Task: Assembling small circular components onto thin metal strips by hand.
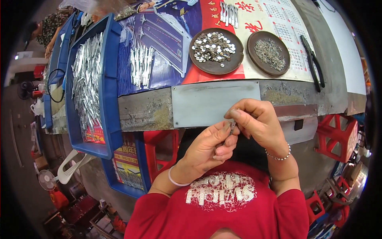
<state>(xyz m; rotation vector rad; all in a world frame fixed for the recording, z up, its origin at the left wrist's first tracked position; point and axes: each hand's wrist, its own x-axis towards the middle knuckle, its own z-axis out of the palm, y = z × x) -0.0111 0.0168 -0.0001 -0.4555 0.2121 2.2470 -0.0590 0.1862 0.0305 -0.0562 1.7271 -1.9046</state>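
Note:
Over the table's near edge, my left hand (209, 146) pinches a small, narrow metal piece (232, 126) between thumb and fingers. My right hand (258, 119) meets it from the right, thumb and forefinger pressed together near the piece's upper end. Whatever lies in the right fingertips is too small to name. Beyond my hands stands a brown dish (207, 69) of small shiny round discs (213, 47). Right of it, a second brown dish (260, 67) holds thin metal pins or rivets (270, 53). Slim metal pieces (141, 65) lie in a row at the left.
A blue tray (109, 75) heaped with silvery metal strips (87, 79) overhangs the table's left side. Black-handled pliers (313, 65) lie at the right. A grey metal plate (211, 101) is fixed at the front edge. Red stools (338, 137) stand around; another person's arm (51, 44) shows far left.

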